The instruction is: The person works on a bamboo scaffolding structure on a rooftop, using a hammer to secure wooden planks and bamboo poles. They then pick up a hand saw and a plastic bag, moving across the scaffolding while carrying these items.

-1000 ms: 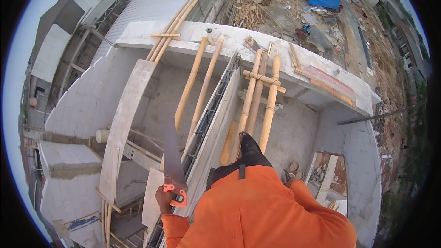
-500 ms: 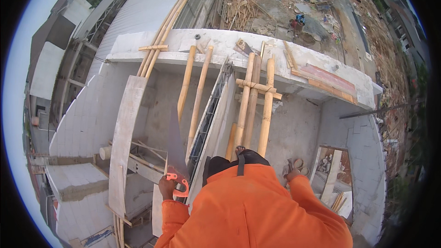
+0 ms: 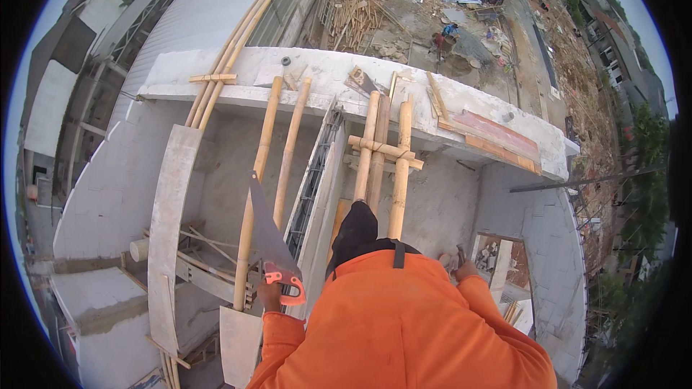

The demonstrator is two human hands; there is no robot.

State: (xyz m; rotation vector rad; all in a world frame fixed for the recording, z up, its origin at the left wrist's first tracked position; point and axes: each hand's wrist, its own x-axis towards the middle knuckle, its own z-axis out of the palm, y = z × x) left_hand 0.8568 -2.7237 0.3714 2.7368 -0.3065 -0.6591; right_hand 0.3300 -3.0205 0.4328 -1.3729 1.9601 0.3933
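My left hand (image 3: 269,295) is closed round the orange handle of a handsaw (image 3: 271,229). The saw's long grey blade points forward and up, tilted a little to the left, over the gap beside bamboo poles (image 3: 256,209). At my right side, my right hand (image 3: 466,271) is closed on a short, upright dark object (image 3: 461,255) whose kind is too small to make out. Three bamboo poles (image 3: 400,173) tied with a crosspiece (image 3: 385,150) run out in front of me. One dark-trousered leg (image 3: 352,233) reaches over their near end.
A white concrete ledge (image 3: 324,75) crosses ahead, with another saw (image 3: 360,81) and wood offcuts (image 3: 497,137) on it. A long plank (image 3: 171,216) spans the left. Below lie deep rooms with grey walls (image 3: 530,205). Steel reinforcement (image 3: 313,166) tops the middle wall.
My view has shifted, so the scene sits further left. My leg has come forward over the bamboo poles. The saw blade now leans more to the left, still in my left hand.
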